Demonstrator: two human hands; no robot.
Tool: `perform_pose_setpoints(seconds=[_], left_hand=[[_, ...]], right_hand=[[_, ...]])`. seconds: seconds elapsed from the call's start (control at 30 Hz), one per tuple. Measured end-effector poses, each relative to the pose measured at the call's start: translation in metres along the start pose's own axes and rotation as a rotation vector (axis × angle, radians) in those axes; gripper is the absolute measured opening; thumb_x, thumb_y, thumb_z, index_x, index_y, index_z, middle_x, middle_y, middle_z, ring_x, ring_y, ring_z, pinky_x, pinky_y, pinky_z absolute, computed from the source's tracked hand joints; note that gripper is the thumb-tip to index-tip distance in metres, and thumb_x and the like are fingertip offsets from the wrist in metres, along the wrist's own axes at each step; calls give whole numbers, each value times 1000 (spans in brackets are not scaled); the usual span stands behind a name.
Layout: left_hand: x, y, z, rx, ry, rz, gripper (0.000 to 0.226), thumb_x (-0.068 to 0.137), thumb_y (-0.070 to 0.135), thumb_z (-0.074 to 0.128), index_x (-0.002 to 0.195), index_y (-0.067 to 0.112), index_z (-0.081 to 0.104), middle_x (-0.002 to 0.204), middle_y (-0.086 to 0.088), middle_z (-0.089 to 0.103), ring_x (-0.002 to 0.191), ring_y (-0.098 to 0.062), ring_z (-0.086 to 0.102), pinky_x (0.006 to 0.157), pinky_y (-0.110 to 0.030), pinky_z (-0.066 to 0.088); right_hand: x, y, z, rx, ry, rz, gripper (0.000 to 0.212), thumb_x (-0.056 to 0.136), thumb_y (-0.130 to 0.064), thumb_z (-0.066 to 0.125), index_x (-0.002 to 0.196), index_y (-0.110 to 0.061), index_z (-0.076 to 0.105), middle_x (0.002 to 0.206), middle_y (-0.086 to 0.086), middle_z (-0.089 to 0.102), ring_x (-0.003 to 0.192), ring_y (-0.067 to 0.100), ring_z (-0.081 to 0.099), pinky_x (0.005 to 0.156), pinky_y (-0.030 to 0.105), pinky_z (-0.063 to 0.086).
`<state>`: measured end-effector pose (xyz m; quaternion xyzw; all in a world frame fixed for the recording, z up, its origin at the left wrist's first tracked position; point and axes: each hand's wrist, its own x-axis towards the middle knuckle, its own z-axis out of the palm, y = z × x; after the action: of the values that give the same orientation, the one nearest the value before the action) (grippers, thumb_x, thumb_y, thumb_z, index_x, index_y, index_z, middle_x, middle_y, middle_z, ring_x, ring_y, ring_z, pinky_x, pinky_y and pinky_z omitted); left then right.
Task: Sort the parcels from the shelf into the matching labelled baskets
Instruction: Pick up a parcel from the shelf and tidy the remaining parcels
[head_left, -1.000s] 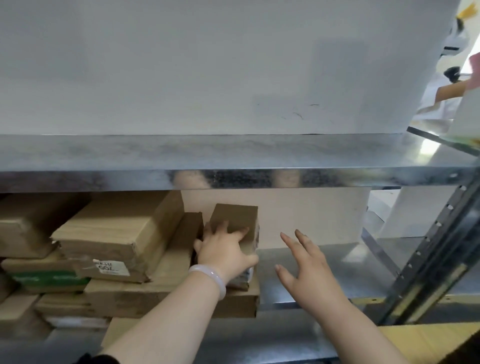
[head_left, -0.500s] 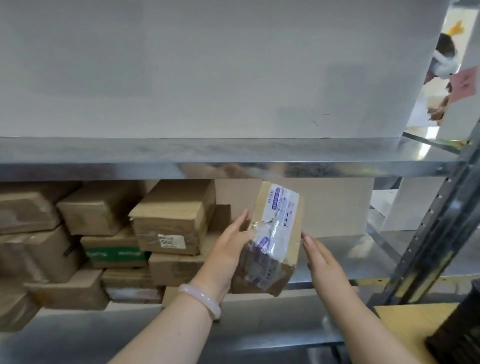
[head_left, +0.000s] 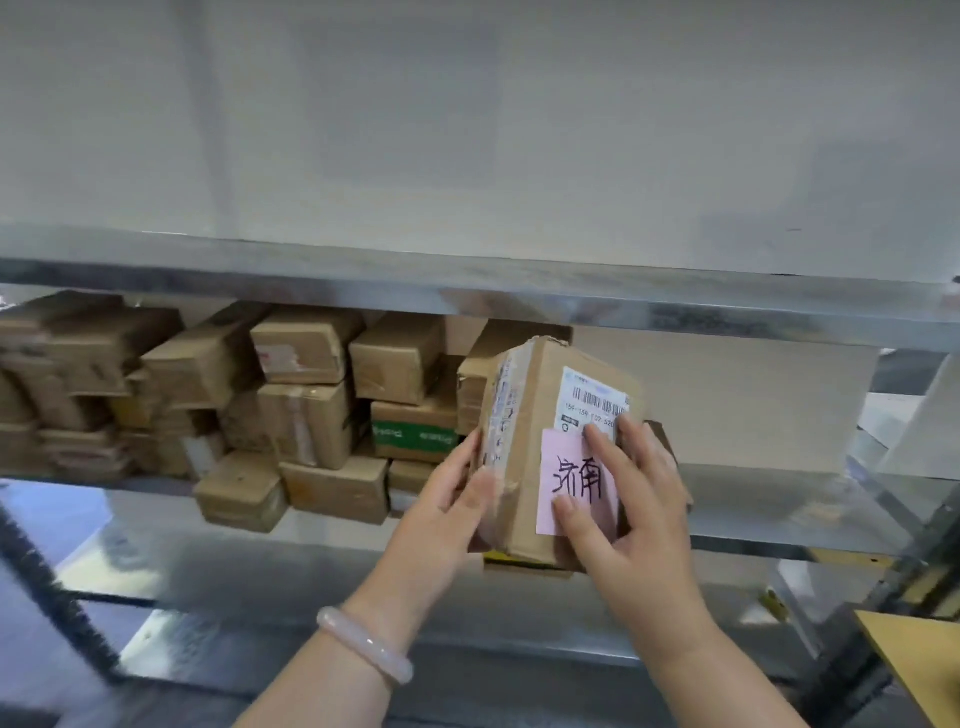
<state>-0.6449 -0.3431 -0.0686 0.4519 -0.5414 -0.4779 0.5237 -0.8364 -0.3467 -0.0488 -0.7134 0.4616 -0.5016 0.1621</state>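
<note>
**Head view, the shelf bay.** You hold one cardboard parcel (head_left: 519, 457) upright in front of the middle shelf (head_left: 779, 514), lifted clear of its metal deck. Your left hand (head_left: 447, 514) grips the taped left side, thumb on the near face and fingers curled behind. Your right hand (head_left: 634, 514) clasps the right side. Its thumb and forefinger lie nearly straight on the front, and the other fingers bend round the right edge.

The front of the parcel carries a white shipping label (head_left: 592, 397) with a barcode at the top. Below it is a pink note (head_left: 571, 483) with black handwriting. Your right forefinger touches the label's lower edge, and your thumb rests on the note's lower corner. A pale bracelet (head_left: 363, 644) circles your left wrist.

The deck is bare galvanised sheet to the right of the parcel, and it is bright with reflected light. To the left, stacked parcels (head_left: 291, 405) fill the bay in rough layers. One among them is a box with a green band (head_left: 415, 434), just beside your left fingers. The upper shelf (head_left: 467, 291) crosses the whole frame above, and a plain pale wall (head_left: 467, 130) stands behind it. A perforated steel upright (head_left: 924, 545) closes the bay at the right. A dark upright (head_left: 52, 587) slants across the lower left. A yellow surface (head_left: 914, 660) shows at the lower right corner.
</note>
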Motion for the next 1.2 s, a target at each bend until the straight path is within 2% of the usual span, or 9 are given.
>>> perform_pose_setpoints(seconds=[0.2, 0.37, 0.5, 0.6, 0.7, 0.83, 0.97, 1.1, 1.2], left_hand=[[-66, 8, -95, -27, 292, -42, 119, 42, 72, 87, 145, 43, 37, 133, 9, 63, 122, -17, 60, 103, -46, 49], [-123, 6, -166, -209, 489, 4, 67, 67, 48, 80, 127, 55, 51, 122, -2, 71, 112, -24, 68, 91, -51, 55], [-167, 6, -218, -200, 677, -12, 77, 67, 53, 76, 137, 50, 44, 122, 5, 70, 113, -20, 67, 96, -48, 54], [-195, 5, -257, -83, 852, -12, 65, 79, 44, 71, 136, 54, 43, 120, 13, 71, 111, -11, 67, 98, -37, 52], [-218, 4, -298, -48, 1028, -11, 76, 83, 37, 76, 138, 60, 30, 128, 14, 65, 109, -7, 66, 95, -31, 53], [-232, 10, -351, -47, 1090, 12, 76, 68, 52, 83, 130, 68, 42, 118, 23, 69, 104, -4, 69, 81, -23, 57], [-227, 14, -407, 22, 1209, 28, 71, 80, 30, 81, 124, 71, 43, 112, 25, 70, 100, -5, 69, 77, -21, 57], [-220, 24, -463, -6, 1327, 42, 68, 83, 13, 79, 122, 60, 50, 102, 19, 74, 95, -9, 72, 73, -21, 58], [-222, 25, -500, -21, 1425, 51, 69, 80, 14, 81, 125, 56, 53, 107, 12, 75, 98, -16, 72, 78, -30, 60]], right_hand=[[-11, -57, 85, 75, -186, -153, 47, 84, -54, 64, 125, -63, 42, 155, -29, 18, 145, -4, 8, 108, 20, 13], [-18, -105, 158, 283, -414, -142, 65, 84, -44, 68, 132, -68, 32, 155, -32, 9, 139, -16, 9, 109, 41, 38], [-22, -146, 224, 450, -638, -105, 68, 87, -25, 70, 130, -64, 34, 144, -28, 39, 135, -5, 33, 114, 39, 33], [-29, -175, 275, 518, -742, -137, 69, 86, -15, 70, 132, -55, 37, 141, -25, 44, 132, -3, 38, 113, 40, 34], [-35, -201, 325, 554, -844, -153, 67, 87, -19, 70, 132, -56, 37, 142, -22, 42, 133, -3, 36, 115, 36, 32], [-27, -234, 395, 582, -956, -246, 68, 88, -26, 70, 137, -57, 35, 146, -23, 38, 133, -9, 31, 112, 27, 30], [-3, -266, 461, 604, -1060, -327, 70, 88, -30, 70, 134, -64, 28, 147, -23, 34, 131, -14, 27, 104, 7, 25], [23, -297, 522, 640, -1204, -347, 69, 86, -41, 70, 133, -68, 27, 147, -26, 31, 137, -4, 29, 115, 33, 31], [35, -318, 567, 629, -1263, -372, 73, 80, -59, 67, 135, -72, 21, 145, -34, 27, 136, -6, 28, 114, 39, 32]])
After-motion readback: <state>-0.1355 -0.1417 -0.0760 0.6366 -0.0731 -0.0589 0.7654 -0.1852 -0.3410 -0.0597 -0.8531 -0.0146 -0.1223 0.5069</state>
